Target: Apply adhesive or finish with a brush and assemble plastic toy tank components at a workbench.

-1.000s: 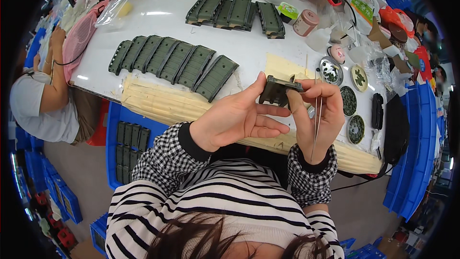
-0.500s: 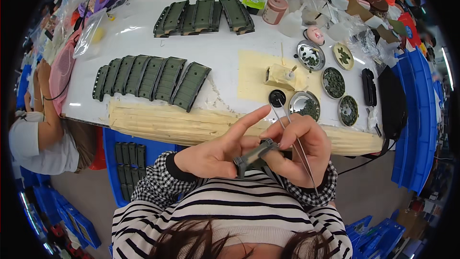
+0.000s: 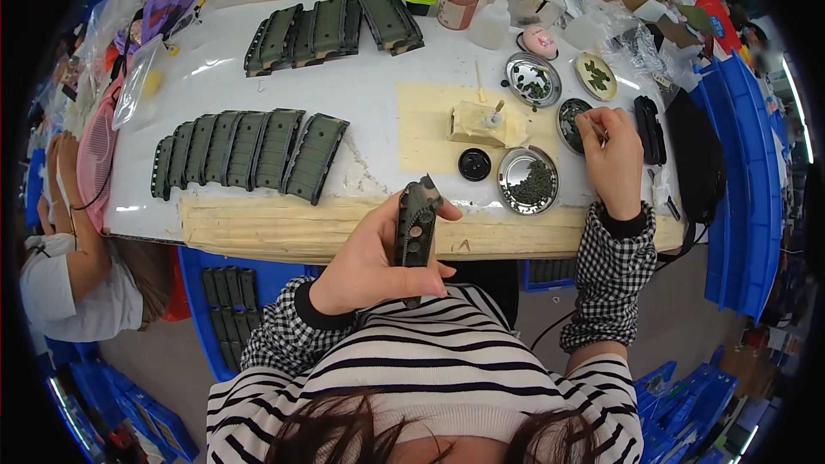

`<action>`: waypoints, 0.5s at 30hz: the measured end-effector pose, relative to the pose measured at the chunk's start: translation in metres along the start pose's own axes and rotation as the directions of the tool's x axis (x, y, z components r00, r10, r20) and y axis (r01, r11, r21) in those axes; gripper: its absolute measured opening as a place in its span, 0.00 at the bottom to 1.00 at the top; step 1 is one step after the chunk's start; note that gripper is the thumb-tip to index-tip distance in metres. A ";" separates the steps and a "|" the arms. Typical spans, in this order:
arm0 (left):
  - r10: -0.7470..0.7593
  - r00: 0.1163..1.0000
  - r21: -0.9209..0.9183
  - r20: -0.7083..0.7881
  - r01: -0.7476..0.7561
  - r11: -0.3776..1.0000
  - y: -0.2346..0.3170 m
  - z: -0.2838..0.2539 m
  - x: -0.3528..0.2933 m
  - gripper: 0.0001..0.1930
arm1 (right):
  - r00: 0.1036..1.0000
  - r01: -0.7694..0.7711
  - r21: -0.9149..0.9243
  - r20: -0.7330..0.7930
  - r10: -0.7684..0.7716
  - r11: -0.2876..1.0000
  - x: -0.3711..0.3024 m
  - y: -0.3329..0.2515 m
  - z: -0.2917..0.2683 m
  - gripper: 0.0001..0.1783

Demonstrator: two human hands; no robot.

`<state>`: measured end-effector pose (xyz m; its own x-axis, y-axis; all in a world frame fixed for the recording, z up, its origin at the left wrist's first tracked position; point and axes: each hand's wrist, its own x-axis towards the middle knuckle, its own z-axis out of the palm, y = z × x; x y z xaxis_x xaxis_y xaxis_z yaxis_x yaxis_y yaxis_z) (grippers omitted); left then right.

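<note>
My left hand point(image 3: 371, 256) grips a dark green camouflaged track piece point(image 3: 416, 225), held upright close to my chest, below the table's front edge. My right hand point(image 3: 612, 157) reaches out over the right side of the table. Its fingertips are pinched around thin tweezers over a small round dish of dark green parts point(image 3: 571, 119). A larger metal dish of green parts point(image 3: 528, 180) sits just left of that hand. A cream block with a small tool standing in it point(image 3: 484, 124) rests on a yellow mat point(image 3: 430, 125).
A row of green track pieces point(image 3: 249, 153) lies at the table's left, another row point(image 3: 331, 24) at the back. Jars, a bottle and more dishes point(image 3: 533, 79) crowd the back right. Blue bins point(image 3: 746, 180) stand at the right. Another person point(image 3: 64, 266) sits at the left.
My right hand has left the track piece and reached out to the small dish at the right. My left hand now holds the piece alone, turned upright.
</note>
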<state>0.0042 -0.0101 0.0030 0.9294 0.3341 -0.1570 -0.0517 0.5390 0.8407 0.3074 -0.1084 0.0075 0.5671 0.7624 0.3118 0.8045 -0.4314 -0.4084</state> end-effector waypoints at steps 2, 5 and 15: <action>0.000 0.999 -0.021 0.033 0.001 1.000 -0.002 -0.005 0.001 0.28 | 1.000 0.011 -0.040 0.027 -0.010 0.999 0.009 0.009 0.004 0.09; 0.029 1.000 -0.104 0.011 -0.028 0.994 -0.012 -0.017 -0.003 0.25 | 0.993 -0.017 -0.033 0.117 0.021 0.999 0.020 0.020 0.010 0.11; -0.007 0.977 -0.160 -0.212 -0.028 0.987 -0.003 -0.002 0.002 0.18 | 0.968 -0.059 0.010 0.246 0.055 0.998 0.032 0.021 0.005 0.11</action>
<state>0.0050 -0.0096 -0.0012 0.8313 0.4864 -0.2689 -0.1351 0.6461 0.7512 0.3417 -0.0905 0.0052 0.5495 0.8327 0.0678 0.7677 -0.4712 -0.4343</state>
